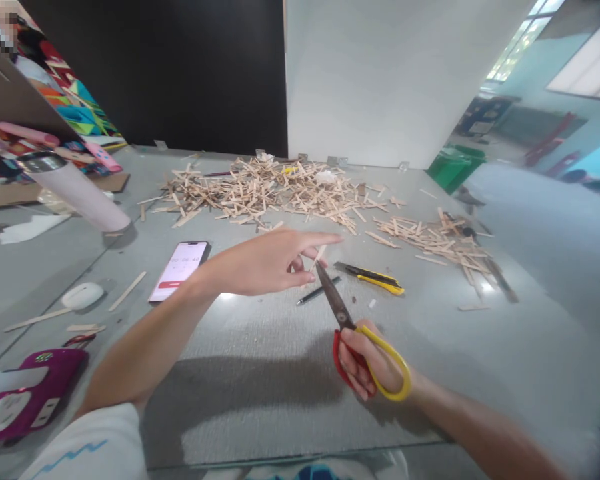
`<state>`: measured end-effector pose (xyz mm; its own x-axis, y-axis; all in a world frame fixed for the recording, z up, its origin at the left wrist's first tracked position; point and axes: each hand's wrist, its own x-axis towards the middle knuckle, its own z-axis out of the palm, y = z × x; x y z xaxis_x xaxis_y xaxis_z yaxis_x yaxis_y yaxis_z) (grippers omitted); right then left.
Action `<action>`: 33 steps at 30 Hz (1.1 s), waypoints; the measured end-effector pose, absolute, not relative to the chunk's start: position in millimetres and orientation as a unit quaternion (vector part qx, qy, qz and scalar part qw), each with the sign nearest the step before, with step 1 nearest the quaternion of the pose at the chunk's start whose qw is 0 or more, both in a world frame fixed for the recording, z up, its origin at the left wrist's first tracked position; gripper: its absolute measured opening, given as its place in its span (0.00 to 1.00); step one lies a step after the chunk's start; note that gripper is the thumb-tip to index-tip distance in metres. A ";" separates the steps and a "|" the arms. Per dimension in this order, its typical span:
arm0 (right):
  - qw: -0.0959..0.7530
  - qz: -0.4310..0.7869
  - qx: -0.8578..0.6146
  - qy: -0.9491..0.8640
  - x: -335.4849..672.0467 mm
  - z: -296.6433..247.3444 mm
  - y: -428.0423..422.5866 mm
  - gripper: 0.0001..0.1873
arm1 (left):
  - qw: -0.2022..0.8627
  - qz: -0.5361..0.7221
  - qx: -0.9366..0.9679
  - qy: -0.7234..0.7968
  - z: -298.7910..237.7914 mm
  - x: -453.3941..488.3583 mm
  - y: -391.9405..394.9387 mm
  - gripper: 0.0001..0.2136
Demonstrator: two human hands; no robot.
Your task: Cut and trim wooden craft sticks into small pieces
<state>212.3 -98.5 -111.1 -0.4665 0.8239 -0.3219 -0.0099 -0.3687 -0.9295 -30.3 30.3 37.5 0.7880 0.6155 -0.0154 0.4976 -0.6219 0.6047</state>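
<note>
My right hand grips the red and yellow handles of a pair of scissors, whose blades point up and away toward my left hand. My left hand reaches across from the left and pinches a small piece of wooden stick right at the blade tips; its index finger is stretched out. Both hands hover above the grey table.
A big heap of cut wooden sticks lies at the back, a smaller heap to the right. A yellow utility knife and black pen lie behind the scissors. A phone, white mouse, tumbler and magenta device sit left.
</note>
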 end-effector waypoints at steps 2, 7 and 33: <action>0.291 0.722 -0.409 -0.477 214.3 -111.4 -98.9 0.38 | 0.302 0.090 0.899 0.305 38.7 -31.1 29.9 0.35; 0.281 0.792 -0.342 -0.420 215.3 -110.9 -99.7 0.39 | 0.244 0.060 0.926 0.282 43.1 -33.8 29.5 0.32; 0.330 0.751 -0.358 -0.446 214.8 -120.3 -96.5 0.41 | 0.288 0.066 0.899 0.324 51.1 -42.3 36.0 0.34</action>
